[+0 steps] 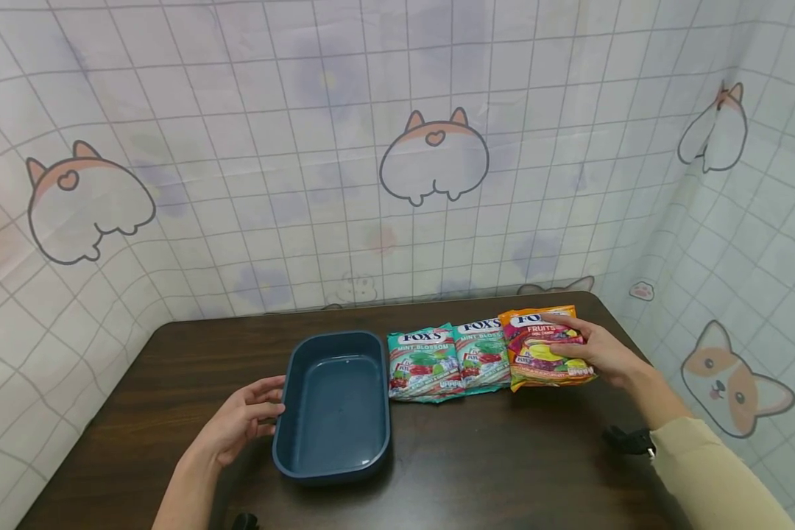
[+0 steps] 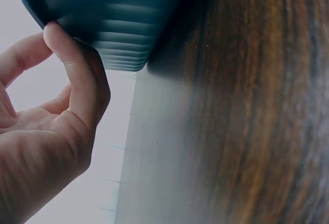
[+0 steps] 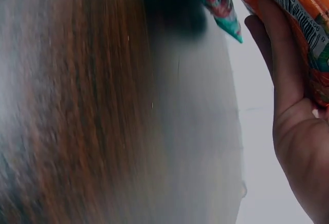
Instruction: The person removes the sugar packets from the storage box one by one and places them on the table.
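Note:
At the right, my right hand (image 1: 603, 353) grips an orange and purple bag of Fox's fruit candy (image 1: 543, 350), fingers across its printed front. The right wrist view shows the candy bag's barcode side (image 3: 300, 13) against that hand. Two green Fox's mint candy bags lie beside it; the left one (image 1: 424, 368) overlaps the other green bag (image 1: 483, 353), whose right edge is under the orange bag in the head view. My left hand (image 1: 241, 419) touches the left rim of a dark blue rectangular tub (image 1: 331, 471) with bent fingers. In the left wrist view its fingertips (image 2: 53, 31) meet the tub's rim.
Everything stands on a dark wood-grain table (image 1: 490, 456). A white gridded cloth with cartoon dogs (image 1: 430, 158) hangs behind and at the sides. A small black object (image 1: 626, 440) shows beside the right sleeve (image 1: 709, 464).

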### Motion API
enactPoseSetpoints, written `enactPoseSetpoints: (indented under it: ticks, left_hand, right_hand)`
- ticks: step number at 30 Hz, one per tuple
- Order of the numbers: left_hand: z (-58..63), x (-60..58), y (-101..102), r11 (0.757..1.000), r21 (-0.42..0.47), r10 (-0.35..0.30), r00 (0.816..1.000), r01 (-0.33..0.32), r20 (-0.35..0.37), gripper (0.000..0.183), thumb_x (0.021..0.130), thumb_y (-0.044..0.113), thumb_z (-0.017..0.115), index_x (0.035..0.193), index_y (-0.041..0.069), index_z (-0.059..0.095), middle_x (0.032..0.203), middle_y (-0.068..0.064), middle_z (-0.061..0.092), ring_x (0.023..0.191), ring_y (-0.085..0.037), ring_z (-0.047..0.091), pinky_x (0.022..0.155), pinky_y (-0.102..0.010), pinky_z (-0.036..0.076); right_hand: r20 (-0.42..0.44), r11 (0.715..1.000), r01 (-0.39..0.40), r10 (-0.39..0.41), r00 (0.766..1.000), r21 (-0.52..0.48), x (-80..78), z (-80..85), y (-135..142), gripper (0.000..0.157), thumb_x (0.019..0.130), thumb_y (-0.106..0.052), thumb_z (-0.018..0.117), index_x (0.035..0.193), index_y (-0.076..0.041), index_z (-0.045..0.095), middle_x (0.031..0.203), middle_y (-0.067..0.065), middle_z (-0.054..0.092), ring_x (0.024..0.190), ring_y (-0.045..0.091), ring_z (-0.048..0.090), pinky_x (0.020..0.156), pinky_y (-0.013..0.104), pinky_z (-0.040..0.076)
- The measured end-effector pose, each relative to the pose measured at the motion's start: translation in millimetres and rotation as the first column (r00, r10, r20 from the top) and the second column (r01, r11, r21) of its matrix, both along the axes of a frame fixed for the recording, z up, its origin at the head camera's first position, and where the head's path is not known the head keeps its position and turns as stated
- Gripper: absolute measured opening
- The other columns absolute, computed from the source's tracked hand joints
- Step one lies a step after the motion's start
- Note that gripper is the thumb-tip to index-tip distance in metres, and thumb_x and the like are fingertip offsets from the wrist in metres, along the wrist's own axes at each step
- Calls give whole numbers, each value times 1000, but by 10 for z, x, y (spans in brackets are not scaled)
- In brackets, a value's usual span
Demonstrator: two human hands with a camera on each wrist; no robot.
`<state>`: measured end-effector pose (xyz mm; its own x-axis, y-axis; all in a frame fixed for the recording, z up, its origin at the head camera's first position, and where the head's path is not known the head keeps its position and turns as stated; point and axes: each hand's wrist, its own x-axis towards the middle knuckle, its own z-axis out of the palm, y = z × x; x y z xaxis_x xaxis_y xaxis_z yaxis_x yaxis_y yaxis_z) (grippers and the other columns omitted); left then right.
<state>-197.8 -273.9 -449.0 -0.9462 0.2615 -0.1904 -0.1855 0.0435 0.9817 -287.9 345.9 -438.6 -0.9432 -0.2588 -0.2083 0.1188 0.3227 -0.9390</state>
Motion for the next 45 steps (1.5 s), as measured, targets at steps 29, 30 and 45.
enactPoseSetpoints:
  ticks: [29,30,45]
  left_hand:
    - [2,14,-17,1000,16,-3,1000,3,2,65,102,9,62,155,-7,29,120,-9,55,94,-14,65,79,-34,57]
    - [4,16,-17,1000,16,-2,1000,2,1,65,102,9,62,155,-7,29,120,-9,55,94,-14,65,79,-34,57]
    - [-3,8,-14,1000,22,-9,1000,9,5,65,102,7,62,156,-7,27,119,-9,54,91,-14,65,78,-33,57]
  right_hand:
    - [9,993,-26,26,1000,111,-167,-58,420,72,103,-29,64,163,-16,27,150,29,31,110,33,53,87,37,53]
    - [6,992,-35,35,999,123,-167,-51,412,73,103,-29,65,163,-14,27,150,30,30,112,34,52,87,37,52]
    - [-207,938,-11,88,974,348,-219,-92,130,76,100,-33,69,159,-5,31,143,31,41,112,40,51,88,44,51]
